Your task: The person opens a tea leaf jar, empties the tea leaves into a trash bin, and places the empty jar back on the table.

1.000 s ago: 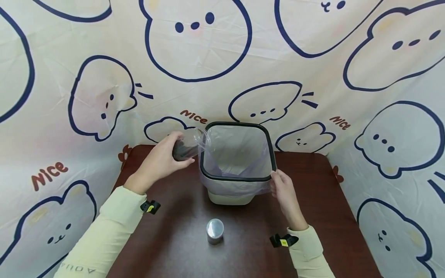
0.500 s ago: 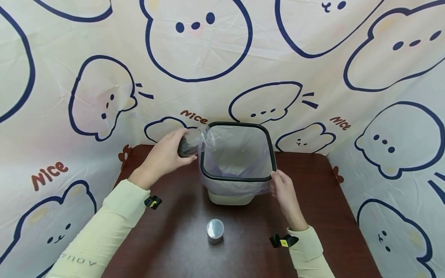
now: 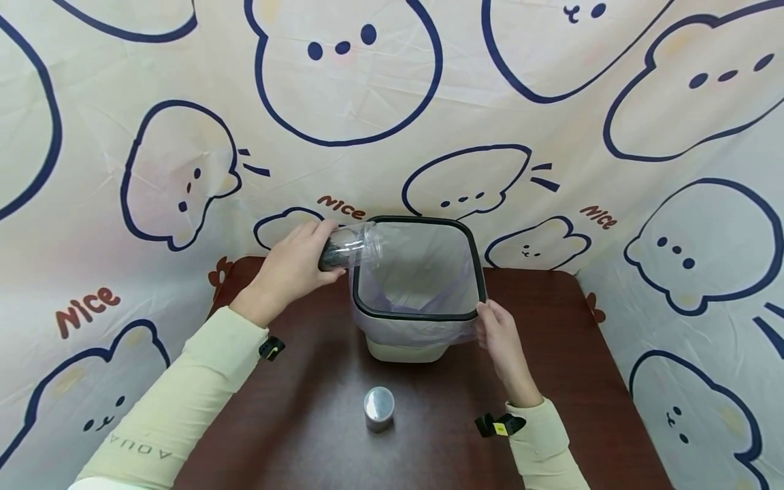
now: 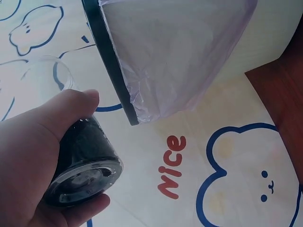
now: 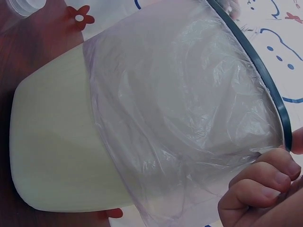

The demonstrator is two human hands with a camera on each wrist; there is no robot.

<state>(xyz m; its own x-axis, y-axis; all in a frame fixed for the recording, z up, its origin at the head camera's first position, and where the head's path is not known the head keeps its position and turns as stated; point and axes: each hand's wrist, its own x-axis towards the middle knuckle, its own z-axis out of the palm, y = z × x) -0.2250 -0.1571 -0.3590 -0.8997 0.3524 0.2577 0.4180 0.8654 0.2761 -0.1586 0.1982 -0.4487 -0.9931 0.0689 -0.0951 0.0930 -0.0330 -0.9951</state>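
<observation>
My left hand [image 3: 294, 269] grips a clear jar [image 3: 352, 246] with dark contents in its base end. The jar lies almost level, its mouth over the left rim of a pale trash can [image 3: 407, 352]. In the left wrist view the round base of the jar [image 4: 87, 179] shows between thumb and fingers. A thin purplish trash bag [image 5: 180, 104] lines the can and folds down outside it under a dark green rim ring [image 3: 416, 316]. My right hand [image 3: 502, 340] holds the can's near right corner, fingers curled at the rim and bag.
A small cylinder with a silvery top [image 3: 379, 408] stands on the dark brown table [image 3: 331, 422], in front of the can. Behind and beside the table hangs a pale cloth [image 3: 343, 170] printed with cartoon faces.
My left hand has moved a little right and up, bringing the jar's mouth farther over the can's rim and tipping it nearer level. The right hand has stayed in place.
</observation>
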